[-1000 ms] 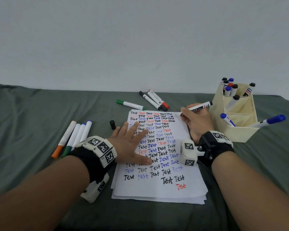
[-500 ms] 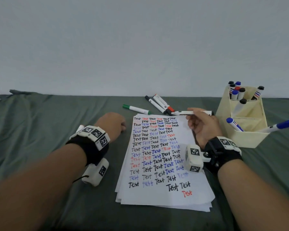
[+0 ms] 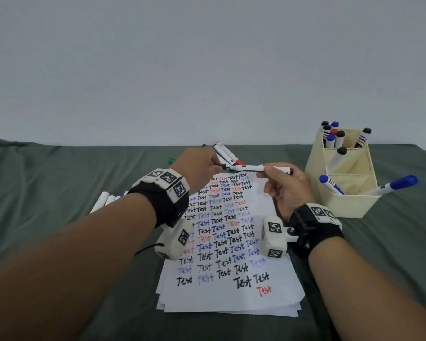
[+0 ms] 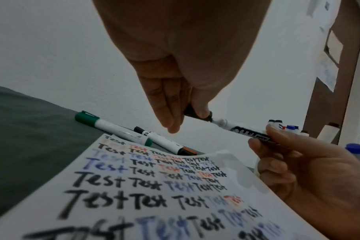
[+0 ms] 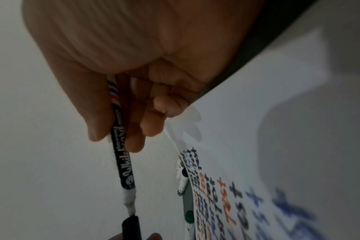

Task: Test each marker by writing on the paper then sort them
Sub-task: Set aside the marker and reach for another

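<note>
A black whiteboard marker (image 3: 268,168) is held level above the top edge of the paper (image 3: 231,286), which is filled with rows of "Test". My right hand (image 3: 266,172) grips its barrel (image 5: 118,146) between thumb and fingers. My left hand (image 3: 215,163) pinches the black cap (image 4: 197,112) between thumb and fingertips. The cap's mouth (image 5: 131,227) meets the marker's tip. I cannot tell how far the tip is inside it. A cream organizer (image 3: 349,203) to the right holds several capped markers.
Loose markers lie behind the paper: a red-capped one (image 3: 228,155) and a green one (image 4: 113,128). More markers (image 3: 103,200) lie on the grey-green cloth to the left. A blue-capped marker (image 3: 394,185) leans out of the organizer's right side.
My left hand left the paper, took up the black cap from the cloth and brought it to the marker's tip. My right hand lifted the marker off the paper and turned it level.
</note>
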`<state>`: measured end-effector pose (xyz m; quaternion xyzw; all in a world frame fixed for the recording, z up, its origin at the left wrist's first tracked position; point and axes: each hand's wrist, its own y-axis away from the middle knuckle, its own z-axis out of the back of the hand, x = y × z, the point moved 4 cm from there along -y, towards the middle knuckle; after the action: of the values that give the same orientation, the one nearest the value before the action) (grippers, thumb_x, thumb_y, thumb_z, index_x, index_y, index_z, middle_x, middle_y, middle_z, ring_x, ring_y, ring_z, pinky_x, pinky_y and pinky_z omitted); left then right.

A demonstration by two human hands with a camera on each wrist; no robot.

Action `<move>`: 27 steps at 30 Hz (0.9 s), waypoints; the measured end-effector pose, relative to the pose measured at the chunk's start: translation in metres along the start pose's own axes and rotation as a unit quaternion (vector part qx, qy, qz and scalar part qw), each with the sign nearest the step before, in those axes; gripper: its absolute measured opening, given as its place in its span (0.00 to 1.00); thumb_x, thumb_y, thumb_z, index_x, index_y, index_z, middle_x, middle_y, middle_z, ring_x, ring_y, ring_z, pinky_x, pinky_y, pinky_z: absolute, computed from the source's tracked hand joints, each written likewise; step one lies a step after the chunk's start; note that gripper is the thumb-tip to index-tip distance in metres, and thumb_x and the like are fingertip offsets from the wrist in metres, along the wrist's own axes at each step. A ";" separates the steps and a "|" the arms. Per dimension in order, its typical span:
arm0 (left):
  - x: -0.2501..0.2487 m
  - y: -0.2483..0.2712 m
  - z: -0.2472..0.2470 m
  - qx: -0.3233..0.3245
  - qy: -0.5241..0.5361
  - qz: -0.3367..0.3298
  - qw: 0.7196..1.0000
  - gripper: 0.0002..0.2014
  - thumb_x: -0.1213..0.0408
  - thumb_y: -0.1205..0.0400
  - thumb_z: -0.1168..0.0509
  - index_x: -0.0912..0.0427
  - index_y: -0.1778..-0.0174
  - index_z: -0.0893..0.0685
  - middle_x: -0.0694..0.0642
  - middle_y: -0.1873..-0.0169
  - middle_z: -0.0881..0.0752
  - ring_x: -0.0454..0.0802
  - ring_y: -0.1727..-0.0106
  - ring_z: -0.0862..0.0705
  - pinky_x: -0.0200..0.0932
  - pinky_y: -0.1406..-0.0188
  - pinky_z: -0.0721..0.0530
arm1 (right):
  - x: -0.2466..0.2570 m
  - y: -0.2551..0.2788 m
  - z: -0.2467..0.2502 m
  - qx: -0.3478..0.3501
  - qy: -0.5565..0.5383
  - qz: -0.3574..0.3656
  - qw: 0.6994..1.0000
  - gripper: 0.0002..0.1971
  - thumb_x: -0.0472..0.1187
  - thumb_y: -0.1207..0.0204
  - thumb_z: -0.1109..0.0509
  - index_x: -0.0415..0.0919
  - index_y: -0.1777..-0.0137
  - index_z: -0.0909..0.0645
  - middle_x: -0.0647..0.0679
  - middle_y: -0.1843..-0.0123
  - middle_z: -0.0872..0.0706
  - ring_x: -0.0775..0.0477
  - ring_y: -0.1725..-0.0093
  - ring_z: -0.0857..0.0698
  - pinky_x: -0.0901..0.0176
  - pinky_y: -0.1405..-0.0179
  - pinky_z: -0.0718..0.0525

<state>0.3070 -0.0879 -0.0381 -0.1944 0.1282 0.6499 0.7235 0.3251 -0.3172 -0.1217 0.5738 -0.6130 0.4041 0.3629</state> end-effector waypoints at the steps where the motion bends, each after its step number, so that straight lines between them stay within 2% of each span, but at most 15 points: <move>1: -0.003 0.000 -0.001 0.000 -0.012 -0.006 1.000 0.07 0.54 0.15 0.33 0.52 0.48 0.16 0.49 0.58 0.11 0.46 0.56 0.13 0.46 0.54 0.13 | 0.000 0.000 0.000 0.000 -0.001 0.000 1.000 0.06 0.42 0.34 0.16 0.45 0.59 0.08 0.30 0.54 0.08 0.45 0.75 0.18 0.61 0.77 0.26; 6: -0.009 0.007 -0.002 0.007 -0.009 -0.009 1.000 0.08 0.56 0.14 0.35 0.54 0.44 0.16 0.49 0.54 0.12 0.46 0.54 0.14 0.49 0.50 0.13 | -0.001 -0.001 0.000 0.001 -0.004 -0.001 1.000 0.10 0.45 0.37 0.14 0.44 0.58 0.08 0.30 0.54 0.08 0.45 0.76 0.19 0.61 0.78 0.27; 10: -0.015 0.013 -0.008 0.024 0.029 -0.013 0.999 0.05 0.60 0.13 0.36 0.54 0.45 0.18 0.50 0.55 0.12 0.48 0.58 0.15 0.47 0.57 0.16 | -0.004 -0.001 -0.001 0.020 0.011 -0.003 1.000 0.14 0.47 0.40 0.13 0.43 0.56 0.08 0.31 0.54 0.08 0.46 0.75 0.19 0.61 0.77 0.26; 14: -0.022 0.011 -0.011 0.021 -0.007 -0.002 1.000 0.00 0.65 0.12 0.39 0.57 0.47 0.24 0.55 0.58 0.16 0.51 0.62 0.18 0.49 0.62 0.18 | -0.006 -0.001 -0.003 0.028 0.022 0.009 0.999 0.17 0.48 0.41 0.13 0.43 0.53 0.07 0.32 0.53 0.07 0.47 0.70 0.18 0.60 0.73 0.23; 17: -0.028 0.006 -0.008 0.021 -0.031 -0.013 0.999 0.03 0.68 0.12 0.41 0.55 0.49 0.28 0.54 0.62 0.18 0.50 0.65 0.21 0.46 0.69 0.23 | -0.006 -0.002 -0.002 0.027 0.013 0.026 0.999 0.17 0.50 0.39 0.13 0.45 0.53 0.07 0.33 0.53 0.07 0.48 0.68 0.18 0.60 0.68 0.23; 20: -0.033 0.000 -0.007 0.025 -0.058 -0.026 0.998 0.05 0.70 0.13 0.41 0.55 0.49 0.30 0.51 0.66 0.21 0.46 0.67 0.23 0.42 0.74 0.30 | -0.008 -0.003 0.001 0.025 -0.003 0.028 0.999 0.22 0.57 0.45 0.09 0.48 0.54 0.07 0.33 0.51 0.07 0.46 0.65 0.19 0.56 0.62 0.22; 23: -0.031 0.003 -0.010 0.044 -0.063 -0.036 0.996 0.02 0.67 0.12 0.41 0.56 0.49 0.28 0.54 0.64 0.19 0.49 0.66 0.21 0.45 0.71 0.26 | -0.009 -0.004 0.001 0.027 0.002 0.021 0.999 0.20 0.54 0.44 0.09 0.47 0.54 0.07 0.32 0.52 0.07 0.46 0.64 0.20 0.55 0.60 0.23; 27: -0.008 0.012 -0.018 0.091 -0.059 -0.031 0.994 0.03 0.56 0.12 0.40 0.50 0.48 0.26 0.51 0.57 0.15 0.48 0.60 0.17 0.45 0.65 0.21 | -0.009 -0.003 -0.003 0.055 0.055 0.011 0.997 0.15 0.47 0.41 0.12 0.43 0.56 0.07 0.34 0.57 0.07 0.49 0.68 0.19 0.60 0.68 0.24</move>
<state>0.2949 -0.1017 -0.0524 -0.0928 0.1374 0.6235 0.7640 0.3291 -0.3103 -0.1286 0.5630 -0.5755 0.4720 0.3592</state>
